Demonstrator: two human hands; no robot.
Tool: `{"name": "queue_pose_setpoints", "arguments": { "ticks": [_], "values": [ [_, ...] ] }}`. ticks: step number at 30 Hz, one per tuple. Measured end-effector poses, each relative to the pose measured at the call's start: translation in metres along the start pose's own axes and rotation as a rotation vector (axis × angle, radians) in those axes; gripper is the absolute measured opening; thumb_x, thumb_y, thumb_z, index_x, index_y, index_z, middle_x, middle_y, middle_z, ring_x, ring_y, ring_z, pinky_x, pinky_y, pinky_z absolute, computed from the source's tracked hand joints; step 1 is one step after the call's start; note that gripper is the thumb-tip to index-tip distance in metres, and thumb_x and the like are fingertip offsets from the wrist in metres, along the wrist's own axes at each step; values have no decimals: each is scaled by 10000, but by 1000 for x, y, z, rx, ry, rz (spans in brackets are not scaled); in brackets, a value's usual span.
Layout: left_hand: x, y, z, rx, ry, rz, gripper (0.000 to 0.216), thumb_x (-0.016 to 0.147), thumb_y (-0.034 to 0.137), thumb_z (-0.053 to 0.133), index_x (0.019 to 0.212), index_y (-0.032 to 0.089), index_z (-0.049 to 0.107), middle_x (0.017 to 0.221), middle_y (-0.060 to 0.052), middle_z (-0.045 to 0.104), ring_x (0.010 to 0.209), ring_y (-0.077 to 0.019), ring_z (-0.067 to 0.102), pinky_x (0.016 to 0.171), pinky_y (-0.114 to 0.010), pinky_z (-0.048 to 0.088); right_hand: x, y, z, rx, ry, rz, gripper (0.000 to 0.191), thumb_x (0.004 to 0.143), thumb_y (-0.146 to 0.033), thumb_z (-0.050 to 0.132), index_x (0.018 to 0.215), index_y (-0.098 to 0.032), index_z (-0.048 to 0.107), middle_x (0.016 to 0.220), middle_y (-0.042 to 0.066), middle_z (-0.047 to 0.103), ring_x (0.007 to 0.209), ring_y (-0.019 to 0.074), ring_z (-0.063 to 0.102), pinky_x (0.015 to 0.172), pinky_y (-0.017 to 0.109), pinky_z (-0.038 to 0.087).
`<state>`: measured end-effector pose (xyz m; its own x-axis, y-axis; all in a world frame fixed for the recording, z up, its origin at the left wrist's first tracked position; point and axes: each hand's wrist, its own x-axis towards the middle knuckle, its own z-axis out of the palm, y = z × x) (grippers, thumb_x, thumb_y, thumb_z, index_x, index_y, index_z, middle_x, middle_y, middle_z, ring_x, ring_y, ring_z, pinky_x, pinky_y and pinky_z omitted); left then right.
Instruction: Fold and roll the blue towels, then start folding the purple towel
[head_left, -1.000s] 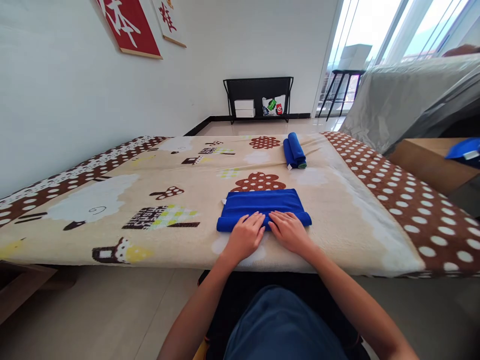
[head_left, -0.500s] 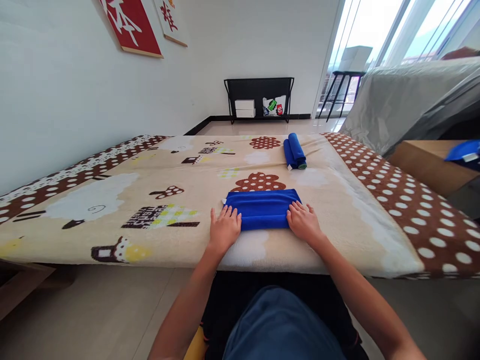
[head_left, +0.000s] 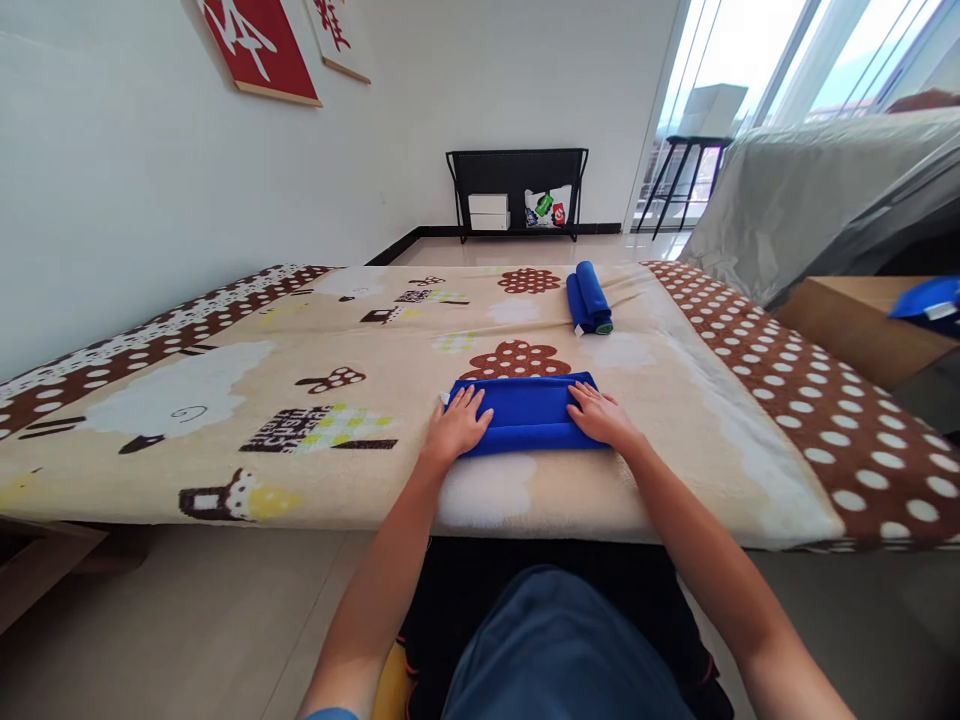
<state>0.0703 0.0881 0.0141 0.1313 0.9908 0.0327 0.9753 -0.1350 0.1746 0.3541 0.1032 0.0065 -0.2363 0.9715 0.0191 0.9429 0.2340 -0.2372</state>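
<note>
A folded blue cloth (head_left: 531, 408) lies flat near the front edge of the bed, a small white tag at its left end. Across the cloth's left end rests my left hand (head_left: 459, 420), its fingers stretched out and pointing away from me. My right hand (head_left: 600, 412) lies on the right end in the same way, fingers spread and flat. Both palms press on the fabric without gripping it. Farther back, to the right, sit rolled blue cloths (head_left: 589, 298) side by side, with a white tag and a bit of green at the near end.
A patterned cream blanket (head_left: 390, 370) with brown dotted borders covers the bed. At the right stands a cardboard box (head_left: 855, 320) with blue fabric (head_left: 930, 300) on top. A covered piece of furniture (head_left: 817, 190) is behind it, and a black rack (head_left: 517, 170) stands by the far wall.
Both hands have slid forward on the folded cloth, from its near corners toward its far side. The left hand reaches farther in over the cloth. The rolled cloths stay in place.
</note>
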Motion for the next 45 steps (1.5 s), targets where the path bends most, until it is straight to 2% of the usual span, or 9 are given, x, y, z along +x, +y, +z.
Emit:
{"name": "queue_pose_setpoints", "arguments": {
  "ticks": [7, 11, 16, 20, 24, 27, 35, 41, 45],
  "values": [
    [8, -8, 3, 45, -46, -95, 659, 988, 553, 289, 1557, 220, 306, 1640, -108, 225, 1528, -292, 176, 1197, -632, 133, 5, 14, 0, -20, -43, 73, 571, 1000, -379, 317, 1521, -151, 371, 1600, 93, 315, 1490, 232, 278, 1203, 498, 233],
    [19, -4, 0, 61, -71, 24, 640, 976, 488, 369, 1553, 217, 315, 1649, -100, 194, 1533, -298, 149, 1198, -618, 135, 14, 13, -2, -48, -75, 29, 578, 993, -350, 324, 1538, -158, 337, 1615, 98, 278, 1503, 248, 239, 1203, 563, 179],
    [27, 11, -2, 56, -119, 274, 563, 977, 302, 364, 1539, 326, 336, 1637, 41, 253, 1520, -146, 200, 1242, -404, 137, 25, 6, -4, -80, -108, -85, 553, 1021, -377, 312, 1558, -247, 306, 1639, 69, 231, 1518, 242, 186, 1219, 554, 94],
    [32, 8, 1, 60, -87, 145, 557, 1006, 448, 310, 1539, 290, 338, 1635, -18, 264, 1512, -210, 241, 1213, -502, 213, 27, 9, -5, -76, -125, -85, 578, 1018, -557, 294, 1556, -345, 290, 1649, 26, 207, 1520, 226, 183, 1206, 485, 199],
    [25, 5, 2, 95, 40, -50, 590, 1009, 433, 280, 1513, 145, 384, 1593, -188, 323, 1484, -320, 297, 1181, -650, 137, 24, 13, -5, -98, -65, 96, 708, 994, -606, 311, 1540, -155, 334, 1600, 205, 274, 1489, 335, 251, 1157, 603, 211],
    [16, 16, -3, 109, 97, -25, 559, 1001, 305, 261, 1494, 78, 395, 1569, -226, 353, 1481, -312, 303, 1196, -640, 14, 22, 2, -4, -113, -13, 144, 668, 1008, -477, 352, 1504, -29, 351, 1566, 298, 273, 1480, 385, 244, 1156, 646, 129],
    [35, 63, 1, 42, -134, 272, 595, 962, 323, 356, 1551, 248, 326, 1631, -3, 275, 1501, -154, 264, 1207, -358, 255, 35, -51, 4, -42, -143, -300, 551, 987, -305, 415, 1533, -243, 370, 1609, 34, 317, 1495, 143, 254, 1211, 325, 207],
    [44, 21, 0, 40, -179, 20, 696, 960, 614, 291, 1568, 275, 267, 1656, -51, 150, 1529, -291, 171, 1178, -634, 195, 37, 4, -4, -47, -159, -121, 657, 1013, -543, 290, 1582, -215, 248, 1646, 67, 183, 1524, 222, 173, 1221, 471, 188],
    [29, -7, -16, 64, -137, -104, 635, 982, 542, 313, 1542, 243, 329, 1632, -111, 241, 1507, -291, 249, 1169, -655, 179, 21, 41, -17, -80, -125, 3, 578, 1026, -434, 270, 1560, -217, 299, 1622, 84, 265, 1508, 224, 232, 1201, 507, 227]
  ]
}}
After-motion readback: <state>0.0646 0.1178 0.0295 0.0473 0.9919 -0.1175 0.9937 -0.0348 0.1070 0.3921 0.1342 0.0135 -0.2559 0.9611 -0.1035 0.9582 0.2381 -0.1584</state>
